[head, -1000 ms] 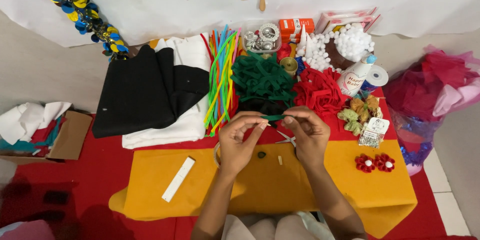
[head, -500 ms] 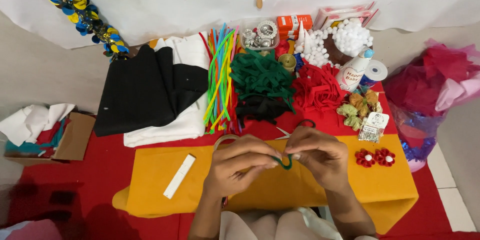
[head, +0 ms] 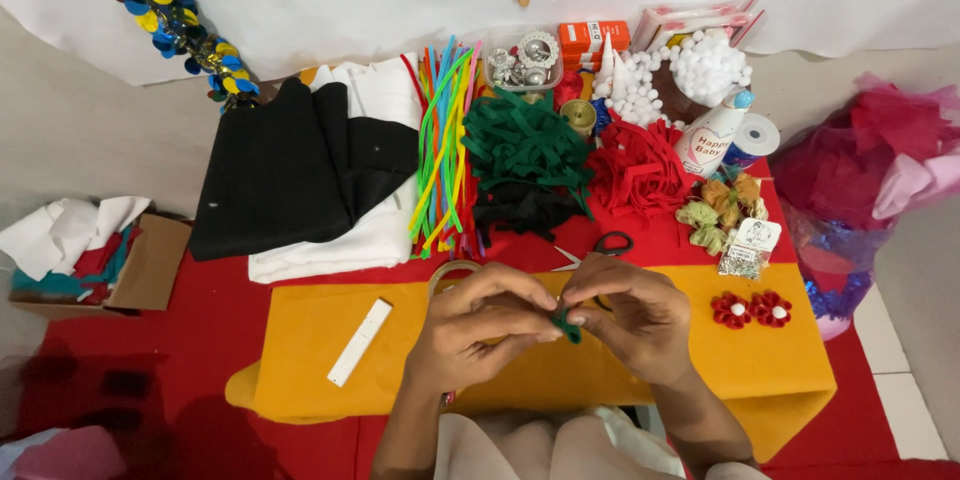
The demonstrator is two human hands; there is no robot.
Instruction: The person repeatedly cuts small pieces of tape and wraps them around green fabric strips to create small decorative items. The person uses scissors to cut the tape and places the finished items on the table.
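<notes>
Left hand (head: 480, 335) and right hand (head: 630, 315) pinch green felt strip (head: 566, 323), folded upright.

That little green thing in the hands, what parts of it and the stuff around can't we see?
Head view:
- small dark green felt piece: mostly hidden by the fingertips of the left hand and right hand.
- black-handled scissors: the blades partly behind the right hand.
- brown cardboard box: what's inside is too small to tell.
- pink crumpled plastic bag: cut off by the right edge.

One head-worn camera looks steeply down from above at the yellow felt sheet (head: 330, 340), fairly near, facing the white wall (head: 400, 0).
</notes>
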